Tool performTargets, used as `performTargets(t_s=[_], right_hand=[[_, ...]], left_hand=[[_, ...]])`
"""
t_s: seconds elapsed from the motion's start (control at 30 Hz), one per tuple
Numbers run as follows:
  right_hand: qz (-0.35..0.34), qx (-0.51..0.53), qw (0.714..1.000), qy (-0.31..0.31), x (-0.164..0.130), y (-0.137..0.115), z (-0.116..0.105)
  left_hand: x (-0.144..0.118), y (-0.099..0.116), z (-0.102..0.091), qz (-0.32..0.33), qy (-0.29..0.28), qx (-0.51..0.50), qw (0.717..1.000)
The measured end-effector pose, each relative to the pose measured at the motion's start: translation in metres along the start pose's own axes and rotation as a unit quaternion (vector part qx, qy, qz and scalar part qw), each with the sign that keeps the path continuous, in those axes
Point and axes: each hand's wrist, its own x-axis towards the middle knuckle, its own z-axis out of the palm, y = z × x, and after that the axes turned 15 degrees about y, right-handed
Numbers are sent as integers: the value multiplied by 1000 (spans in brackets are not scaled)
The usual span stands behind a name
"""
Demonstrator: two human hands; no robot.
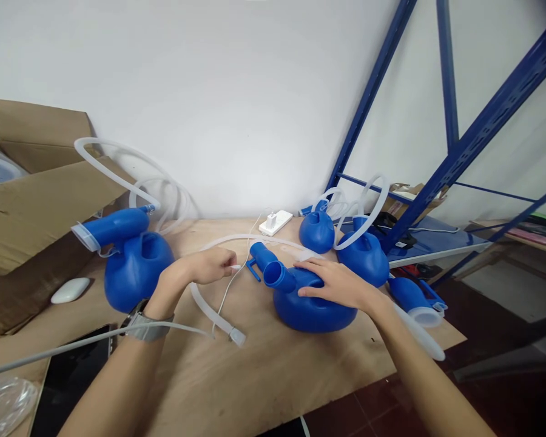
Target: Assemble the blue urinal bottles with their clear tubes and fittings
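both forearms reach in from the bottom edge over a plywood table, the left one wearing a wristwatch. beside the left arm a dark tablet lies flat, with a thin clear tube running across it.

left hand has its fingers pinched together on the end of a translucent hose, which curves down the table toward the camera and ends in a pale connector. right hand lies flat, fingers spread, pressing on top of a blue plastic container at the middle of the table; it rests on it rather than gripping it. the container's open spout points toward the left hand, just beside the pinched hose end but not touching it.

another blue container with a capped neck and looped tubing stands to the left, near a white mouse and a cardboard box. two more blue containers with hoses sit behind the right hand. a white charger lies by the wall, and a blue metal shelf frame rises on the right.
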Motion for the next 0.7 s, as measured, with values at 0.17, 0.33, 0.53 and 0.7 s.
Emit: performTargets(t_s=[0.17,0.33,0.53,0.7], right_hand=[[15,49,999,-8,0,18,-1],[26,92,995,11,0,28,4],[41,113,992,44,-4,10,20],[102,154,983,16,-3,-18,15]], left_hand=[[5,3,5,50,29,-61,996],[1,13,2,120,69,-158,978],[2,27,6,161,44,-211,963],[-2,27,7,91,67,-184,976]])
